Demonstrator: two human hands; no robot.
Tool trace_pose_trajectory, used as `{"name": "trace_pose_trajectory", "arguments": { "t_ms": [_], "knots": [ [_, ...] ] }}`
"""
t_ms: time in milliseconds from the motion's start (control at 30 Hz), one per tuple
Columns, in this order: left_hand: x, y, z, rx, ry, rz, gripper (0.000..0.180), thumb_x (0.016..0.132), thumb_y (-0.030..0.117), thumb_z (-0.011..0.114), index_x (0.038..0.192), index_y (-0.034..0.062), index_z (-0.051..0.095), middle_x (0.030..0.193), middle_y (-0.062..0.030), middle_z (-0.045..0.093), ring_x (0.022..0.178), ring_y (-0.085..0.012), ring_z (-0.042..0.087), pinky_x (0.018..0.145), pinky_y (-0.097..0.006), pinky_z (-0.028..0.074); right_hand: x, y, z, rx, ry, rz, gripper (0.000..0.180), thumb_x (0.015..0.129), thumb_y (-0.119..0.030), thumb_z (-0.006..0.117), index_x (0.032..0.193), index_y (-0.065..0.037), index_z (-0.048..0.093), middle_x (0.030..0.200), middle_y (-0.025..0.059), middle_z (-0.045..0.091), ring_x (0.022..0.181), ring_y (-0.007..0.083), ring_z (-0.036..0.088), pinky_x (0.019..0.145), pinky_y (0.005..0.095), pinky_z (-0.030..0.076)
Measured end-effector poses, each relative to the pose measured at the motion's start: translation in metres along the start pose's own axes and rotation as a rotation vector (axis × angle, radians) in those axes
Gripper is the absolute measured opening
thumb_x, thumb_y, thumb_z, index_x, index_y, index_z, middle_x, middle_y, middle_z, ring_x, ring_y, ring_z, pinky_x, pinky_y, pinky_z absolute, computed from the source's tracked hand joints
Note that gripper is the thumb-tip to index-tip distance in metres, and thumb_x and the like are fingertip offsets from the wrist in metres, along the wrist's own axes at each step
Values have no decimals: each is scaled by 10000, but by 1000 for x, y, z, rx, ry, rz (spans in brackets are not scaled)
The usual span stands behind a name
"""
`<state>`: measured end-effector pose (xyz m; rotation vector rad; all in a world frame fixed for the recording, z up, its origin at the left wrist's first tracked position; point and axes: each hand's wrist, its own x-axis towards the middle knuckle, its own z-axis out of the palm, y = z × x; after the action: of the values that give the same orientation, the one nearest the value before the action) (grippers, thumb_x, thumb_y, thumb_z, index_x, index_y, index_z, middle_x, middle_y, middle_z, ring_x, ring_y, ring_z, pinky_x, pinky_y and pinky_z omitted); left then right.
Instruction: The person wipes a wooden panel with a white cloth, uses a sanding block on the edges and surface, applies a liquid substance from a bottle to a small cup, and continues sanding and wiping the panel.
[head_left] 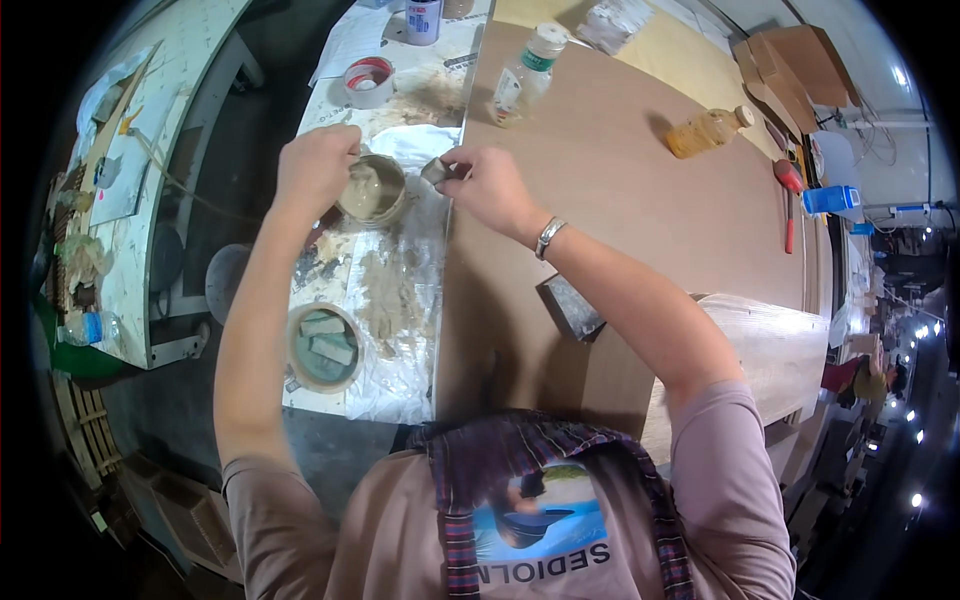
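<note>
My left hand (315,172) is closed at the left rim of a round bowl (394,182) with wet grey-beige paste (368,198) inside. Whatever its fingers grip is hidden. On the bowl's other side, my right hand (492,190) pinches a small grey-brown block (435,172) between thumb and fingers, just off the rim. The bowl stands on a stained white work surface with crumpled plastic sheeting (390,370). Nearer to me, a round tub (294,352) holds several pale grey-green blocks (332,348) in cloudy liquid.
Beyond the bowl sit a tape roll (368,95) and a can (423,22). A large brown board (620,190) at right bears a clear bottle (525,75), a bottle of yellow liquid (708,132) and a dark-edged grey block (572,306). A red-handled tool (789,205) lies at its far edge.
</note>
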<state>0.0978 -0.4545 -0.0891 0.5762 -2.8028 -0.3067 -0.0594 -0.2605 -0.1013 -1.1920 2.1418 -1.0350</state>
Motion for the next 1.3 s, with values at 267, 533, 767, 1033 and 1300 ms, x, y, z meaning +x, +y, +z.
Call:
{"name": "trace_pose_trajectory", "arguments": {
  "t_ms": [267, 533, 767, 1033, 1300],
  "knots": [
    [-5, 9, -17, -42, -323, -21, 69, 767, 90, 663, 759, 47, 610, 771, -139, 634, 779, -342, 632, 660, -422, 468, -5, -1, -5, 17, -7, 33, 362, 762, -159, 736, 1087, 0, 721, 911, 213, 711, 816, 332, 692, 787, 377, 543],
    [-17, 15, 6, -133, -107, 66, 86, 780, 110, 663, 825, 51, 621, 813, -122, 644, 790, -329, 639, 688, -405, 489, -1, -14, 8, 81, -9, -18, 345, 761, -123, 707, 1082, 1, 725, 890, 211, 716, 807, 299, 701, 785, 365, 544],
    [-26, 18, -15, -199, -11, -26, 80, 802, 104, 654, 868, 65, 629, 832, -110, 643, 812, -325, 641, 693, -392, 487, 0, -13, 12, 126, 11, -39, 350, 763, -111, 731, 1084, 28, 717, 895, 168, 730, 757, 223, 672, 751, 334, 541],
    [-67, 6, 6, -493, 167, -486, 77, 848, 107, 683, 899, 65, 644, 809, -108, 687, 752, -294, 665, 690, -376, 499, -1, -15, 23, 142, 59, -50, 283, 772, -98, 776, 1004, 50, 708, 883, 120, 724, 734, 158, 639, 704, 309, 531],
    [-97, 1, 26, -606, 172, -691, 45, 845, 27, 662, 889, 22, 657, 694, -64, 656, 649, -146, 621, 606, -300, 462, 6, -26, 40, 233, 72, 75, 233, 740, -2, 805, 937, 52, 694, 826, 75, 694, 714, 124, 629, 634, 282, 519]
  ]
}}
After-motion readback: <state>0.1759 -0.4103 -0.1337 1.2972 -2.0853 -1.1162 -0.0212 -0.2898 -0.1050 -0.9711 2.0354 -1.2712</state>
